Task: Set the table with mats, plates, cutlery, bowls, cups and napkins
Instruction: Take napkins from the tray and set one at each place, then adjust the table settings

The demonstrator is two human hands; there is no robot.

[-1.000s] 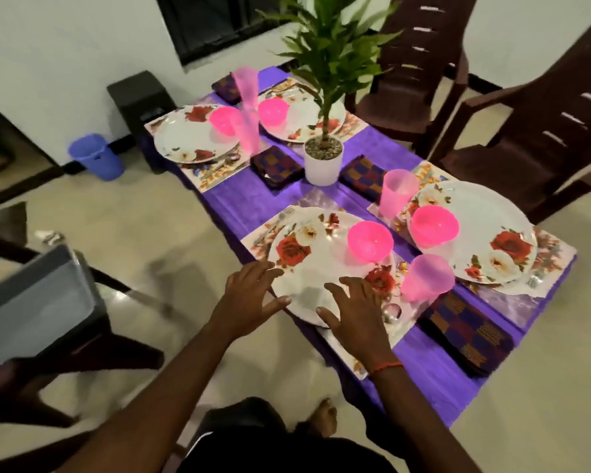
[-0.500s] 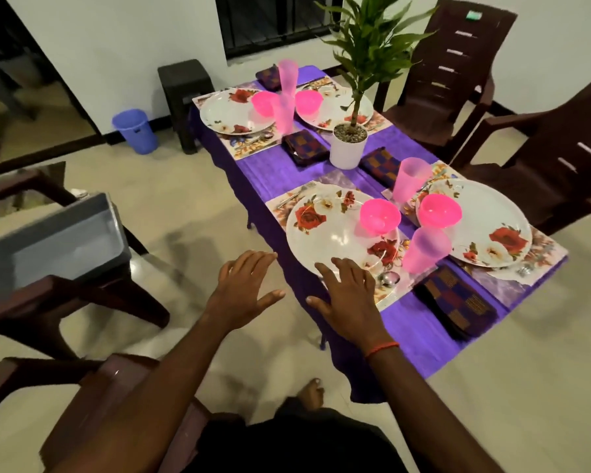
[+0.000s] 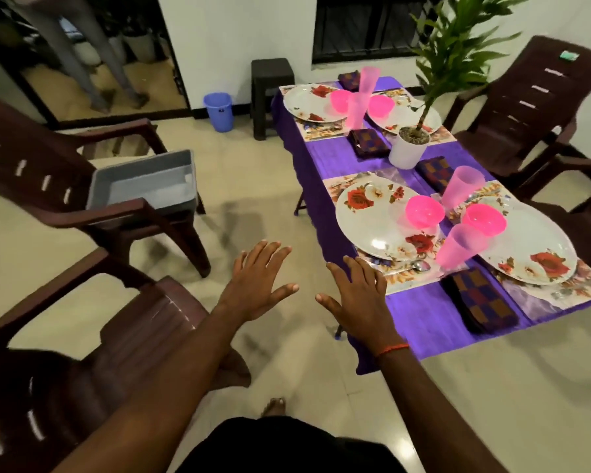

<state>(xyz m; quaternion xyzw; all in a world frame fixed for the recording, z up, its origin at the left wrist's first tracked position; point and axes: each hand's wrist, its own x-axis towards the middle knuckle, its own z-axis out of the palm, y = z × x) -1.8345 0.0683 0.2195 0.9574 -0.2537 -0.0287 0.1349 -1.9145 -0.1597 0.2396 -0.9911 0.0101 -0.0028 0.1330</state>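
Low in the middle, the left hand (image 3: 256, 285) is spread flat, holding nothing. The right hand (image 3: 359, 295) beside it is flat and empty too. Further right sits the flowered plate (image 3: 372, 227): probably hard and slippery, best held by its rim.

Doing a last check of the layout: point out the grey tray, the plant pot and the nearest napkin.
grey tray (image 3: 144, 189), head view, bare inner floor.
plant pot (image 3: 406, 153), head view, white side wall.
nearest napkin (image 3: 481, 302), head view, middle of the folded cloth.
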